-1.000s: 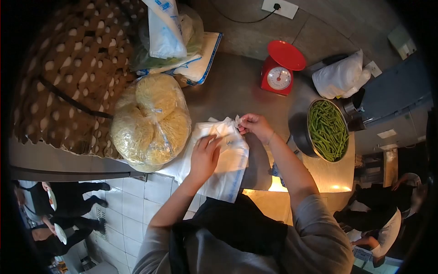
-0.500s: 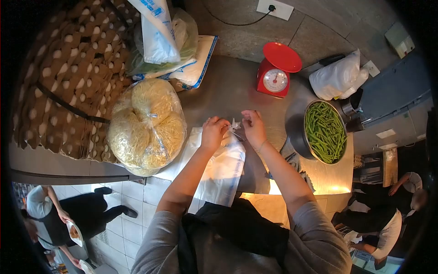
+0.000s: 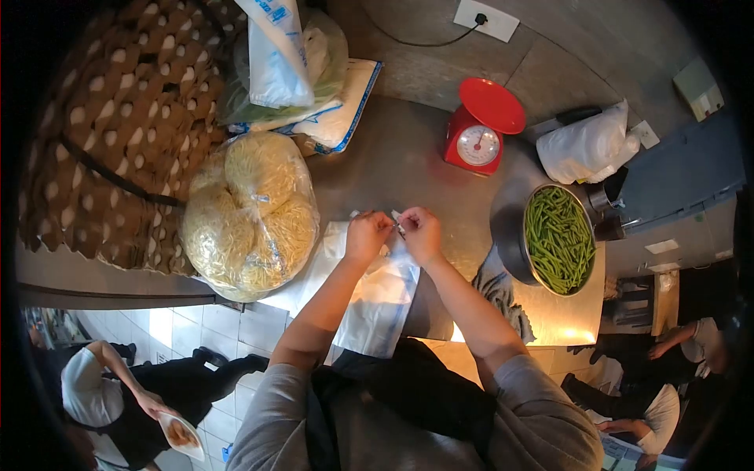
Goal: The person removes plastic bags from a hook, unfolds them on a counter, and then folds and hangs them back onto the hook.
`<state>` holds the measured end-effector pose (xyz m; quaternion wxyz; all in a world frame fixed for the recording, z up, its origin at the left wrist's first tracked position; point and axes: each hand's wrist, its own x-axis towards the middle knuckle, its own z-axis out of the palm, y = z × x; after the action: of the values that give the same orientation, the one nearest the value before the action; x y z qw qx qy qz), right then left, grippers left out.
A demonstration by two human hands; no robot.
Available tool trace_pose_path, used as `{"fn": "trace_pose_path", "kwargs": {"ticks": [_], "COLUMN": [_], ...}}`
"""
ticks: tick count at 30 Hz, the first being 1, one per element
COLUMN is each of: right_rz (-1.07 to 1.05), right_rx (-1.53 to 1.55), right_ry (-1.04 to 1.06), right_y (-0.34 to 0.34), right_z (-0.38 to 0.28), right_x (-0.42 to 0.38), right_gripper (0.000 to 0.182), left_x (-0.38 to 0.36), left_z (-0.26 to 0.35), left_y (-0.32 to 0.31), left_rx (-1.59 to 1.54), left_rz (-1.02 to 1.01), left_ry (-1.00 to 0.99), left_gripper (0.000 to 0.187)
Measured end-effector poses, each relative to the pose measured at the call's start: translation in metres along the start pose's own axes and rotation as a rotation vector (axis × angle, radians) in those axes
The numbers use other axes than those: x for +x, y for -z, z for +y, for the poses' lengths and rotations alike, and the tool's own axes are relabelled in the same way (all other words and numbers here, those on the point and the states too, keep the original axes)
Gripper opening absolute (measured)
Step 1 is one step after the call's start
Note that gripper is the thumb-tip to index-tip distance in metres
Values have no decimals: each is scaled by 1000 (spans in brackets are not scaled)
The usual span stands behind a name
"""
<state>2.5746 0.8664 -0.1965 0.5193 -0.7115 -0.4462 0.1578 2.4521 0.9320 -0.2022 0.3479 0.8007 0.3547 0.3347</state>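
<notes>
White plastic bag (image 3: 276,67): blue letters — too blurred to read
White sack (image 3: 351,106): blue print, also not readable
Red scale (image 3: 476,147): dial marks — too small to read

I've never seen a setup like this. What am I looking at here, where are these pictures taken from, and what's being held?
There's no robot here, just a person's two bare hands. All three pictures come from one camera on that person's head, looking forward and down, so their arms reach in from the bottom. The last picture is the present moment.

The left hand and right hand meet in the middle, pinching the gathered end of a white plastic bag.

Around them on the metal counter are a large clear bag of pale yellow strands, a red scale, a bowl of green beans and a grey cloth. Co-workers show at both sides; one at the left holds a plate of food.
</notes>
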Motion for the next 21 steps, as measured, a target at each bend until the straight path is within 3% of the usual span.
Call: {"fn": "trace_pose_path", "kwargs": {"ticks": [3, 6, 9, 12, 15, 18, 21], "right_rz": [-28, 3, 109, 142, 110, -57, -84], "right_rx": [420, 535, 27, -321, -328, -499, -400], "right_ry": [-508, -567, -188, -23, 71, 204, 243], "right_y": [-4, -8, -16, -15, -14, -4, 0], "right_z": [4, 12, 19, 11, 10, 6, 17], "right_x": [-1, 1, -1, -9, -9, -6, -3], "right_gripper": [6, 7, 7, 6, 5, 7, 11], "left_x": [-2, -2, -3, -4, -5, -5, -2], "left_z": [-3, -4, -4, -6, -9, -8, -8], "left_y": [-4, -7, -12, -15, -13, -13, -12], "left_rx": [-61, -70, -80, -50, -40, -80, -102], "left_rz": [0, 24, 33, 39, 19, -3, -13], "left_ry": [78, 108, 138, 127, 123, 159, 198], "left_gripper": [11, 11, 11, 10, 10, 10, 10]}}
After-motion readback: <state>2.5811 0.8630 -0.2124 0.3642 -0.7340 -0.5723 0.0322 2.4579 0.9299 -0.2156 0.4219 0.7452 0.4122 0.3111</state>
